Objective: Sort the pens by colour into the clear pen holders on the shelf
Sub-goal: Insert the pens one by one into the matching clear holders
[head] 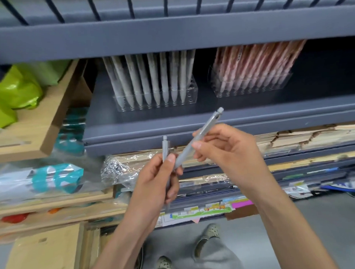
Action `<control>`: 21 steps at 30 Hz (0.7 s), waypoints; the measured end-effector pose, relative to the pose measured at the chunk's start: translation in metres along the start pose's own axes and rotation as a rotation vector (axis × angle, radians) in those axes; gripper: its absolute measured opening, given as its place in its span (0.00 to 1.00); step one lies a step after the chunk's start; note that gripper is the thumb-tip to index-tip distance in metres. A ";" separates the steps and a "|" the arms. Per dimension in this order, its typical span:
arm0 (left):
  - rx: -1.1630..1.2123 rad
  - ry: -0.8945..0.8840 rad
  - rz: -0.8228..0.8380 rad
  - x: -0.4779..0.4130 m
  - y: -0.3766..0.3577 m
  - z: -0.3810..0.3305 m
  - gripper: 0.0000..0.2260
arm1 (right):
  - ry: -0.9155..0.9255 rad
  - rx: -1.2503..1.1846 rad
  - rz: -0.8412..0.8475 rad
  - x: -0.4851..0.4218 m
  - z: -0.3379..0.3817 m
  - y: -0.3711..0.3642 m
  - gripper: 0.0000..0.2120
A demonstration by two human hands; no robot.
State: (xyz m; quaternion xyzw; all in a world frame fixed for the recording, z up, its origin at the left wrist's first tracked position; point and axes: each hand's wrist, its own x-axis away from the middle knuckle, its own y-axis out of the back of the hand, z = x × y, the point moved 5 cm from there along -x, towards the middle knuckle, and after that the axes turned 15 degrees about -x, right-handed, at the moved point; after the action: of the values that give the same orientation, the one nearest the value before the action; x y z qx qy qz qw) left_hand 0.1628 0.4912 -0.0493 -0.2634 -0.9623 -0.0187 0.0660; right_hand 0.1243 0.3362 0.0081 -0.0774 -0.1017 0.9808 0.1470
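Observation:
My left hand grips a grey pen held upright, its clicker end up. My right hand pinches a second grey pen that slants up to the right; its lower tip lies against my left thumb. Both hands hover in front of and below the grey shelf. On that shelf stands a clear pen holder filled with several grey pens, with a few free holes at its right end. To its right a second clear holder carries several pink pens.
A higher grey shelf board overhangs the holders. Green bags and a wooden tray sit at left, plastic-wrapped goods below them. Stacked paper and card packs fill the lower shelves. My feet stand on grey floor.

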 end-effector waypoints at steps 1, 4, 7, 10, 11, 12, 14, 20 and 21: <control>0.009 -0.007 0.000 -0.002 0.002 -0.001 0.15 | 0.031 0.011 -0.024 -0.005 0.007 0.002 0.05; 0.020 -0.028 0.000 -0.005 0.009 -0.004 0.15 | 0.213 0.082 -0.191 -0.024 0.036 0.013 0.05; 0.010 -0.037 0.015 -0.002 0.014 -0.007 0.16 | 0.413 0.235 -0.411 -0.046 0.063 0.025 0.05; 0.053 0.000 0.033 -0.002 0.019 -0.006 0.14 | 0.432 0.471 -0.473 -0.073 0.067 0.028 0.04; 0.106 0.020 0.031 -0.002 0.020 -0.005 0.12 | 0.425 0.521 -0.460 -0.081 0.065 0.026 0.06; 0.151 0.031 0.026 -0.003 0.021 -0.005 0.11 | 0.435 0.530 -0.426 -0.088 0.063 0.023 0.06; 0.168 0.034 0.010 -0.002 0.023 -0.004 0.10 | 0.443 0.546 -0.356 -0.099 0.059 0.014 0.06; 0.077 -0.002 -0.046 0.008 0.032 0.002 0.11 | 0.349 0.898 -0.266 -0.127 0.059 -0.001 0.12; 0.062 -0.006 -0.054 0.009 0.034 0.003 0.11 | 0.329 0.954 -0.258 -0.130 0.060 -0.004 0.13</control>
State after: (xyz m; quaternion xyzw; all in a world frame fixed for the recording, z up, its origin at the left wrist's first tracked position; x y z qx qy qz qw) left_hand 0.1719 0.5248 -0.0512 -0.2350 -0.9694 0.0104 0.0706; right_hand 0.2373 0.2899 0.0831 -0.1418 0.3725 0.8667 0.2999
